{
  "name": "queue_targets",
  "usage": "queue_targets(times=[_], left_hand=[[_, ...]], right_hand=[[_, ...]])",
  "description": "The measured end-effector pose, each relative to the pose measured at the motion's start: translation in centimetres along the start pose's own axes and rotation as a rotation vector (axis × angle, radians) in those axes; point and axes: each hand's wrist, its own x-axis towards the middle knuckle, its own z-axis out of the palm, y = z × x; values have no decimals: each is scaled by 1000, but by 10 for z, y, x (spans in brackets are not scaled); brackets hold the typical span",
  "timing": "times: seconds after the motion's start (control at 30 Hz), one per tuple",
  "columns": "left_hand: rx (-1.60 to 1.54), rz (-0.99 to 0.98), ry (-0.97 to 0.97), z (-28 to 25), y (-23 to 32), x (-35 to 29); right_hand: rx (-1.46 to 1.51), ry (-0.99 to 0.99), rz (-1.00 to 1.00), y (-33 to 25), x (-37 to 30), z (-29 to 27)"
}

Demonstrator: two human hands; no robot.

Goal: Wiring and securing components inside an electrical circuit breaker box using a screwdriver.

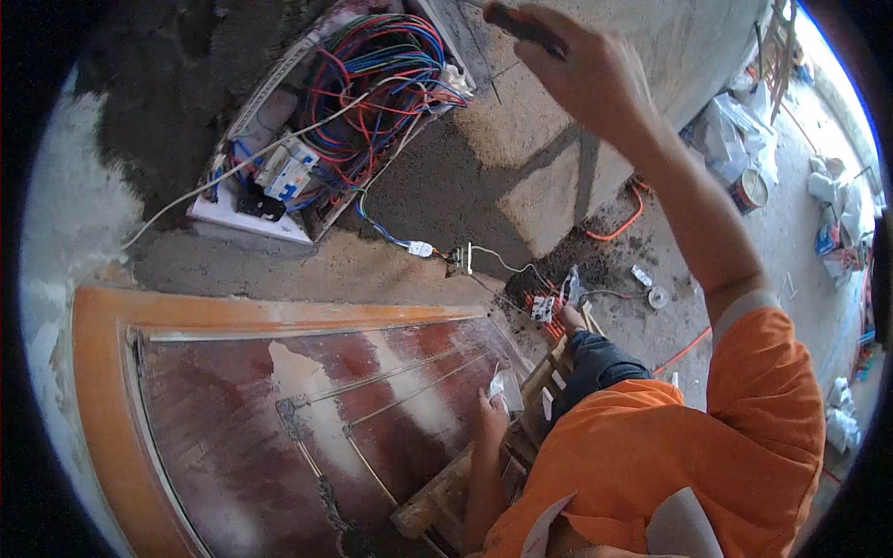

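My right hand is raised at the top, closed around a screwdriver with a dark handle; its tip is out of view. Low at centre, beside the door, my left hand is closed on a small white, partly see-through piece whose kind I cannot make out. Left of my right hand, an electrical panel box is set in the wall. It holds a large coil of red, blue and green wires and white circuit breakers with blue marks.
A reddish-brown door in an orange frame stands below the box. A wooden ladder is under me. A wired white connector hangs by the wall. Orange conduit, a bucket and plastic bags lie about the floor.
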Motion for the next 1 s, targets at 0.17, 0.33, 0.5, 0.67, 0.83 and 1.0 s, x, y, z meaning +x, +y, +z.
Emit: queue_targets(times=[0.17,0.33,0.5,0.67,0.83,1.0], left_hand=[[48,-65,-13,-21,9,-9],[162,-2,63,-24,-8,-10],[202,-72,12,-14,-12,-9],[-48,-221,61,-6,-25,-6],[-635,-398,131,17,-19,18],[-1420,-628,63,36,-41,39]], right_hand=[[426,135,97,49,-95,54],[557,111,379,89,-179,81],[713,-478,1187,178,-255,128],[611,-632,1075,122,-320,133],[471,-1257,681,104,-426,116],[475,-1645,422,65,-397,94]])
